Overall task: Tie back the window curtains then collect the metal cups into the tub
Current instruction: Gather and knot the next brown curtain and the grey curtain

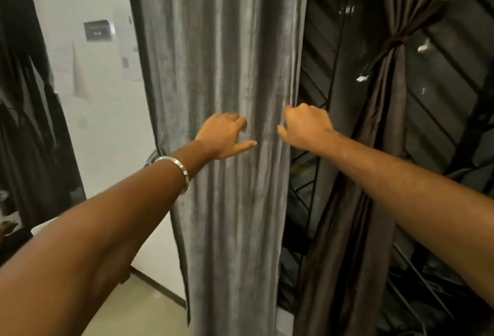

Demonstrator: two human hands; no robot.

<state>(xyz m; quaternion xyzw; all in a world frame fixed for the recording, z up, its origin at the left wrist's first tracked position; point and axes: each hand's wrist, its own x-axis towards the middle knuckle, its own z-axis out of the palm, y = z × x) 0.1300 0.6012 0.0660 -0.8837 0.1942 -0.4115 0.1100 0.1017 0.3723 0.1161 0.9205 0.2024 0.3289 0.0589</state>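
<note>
Hands on the grey curtain (222,95), both arms out at mid-height! Left hand (223,135) lies on the folds, fingers curled into the cloth, thumb pointing right. Right hand (307,128) grips the curtain's right edge, knuckles bunched. A bangle (176,168) sits on the left wrist. Off to the right, a brown curtain (387,148) hangs tied with a band (398,40) against the window grille (315,73). No cups or tub in view.
</note>
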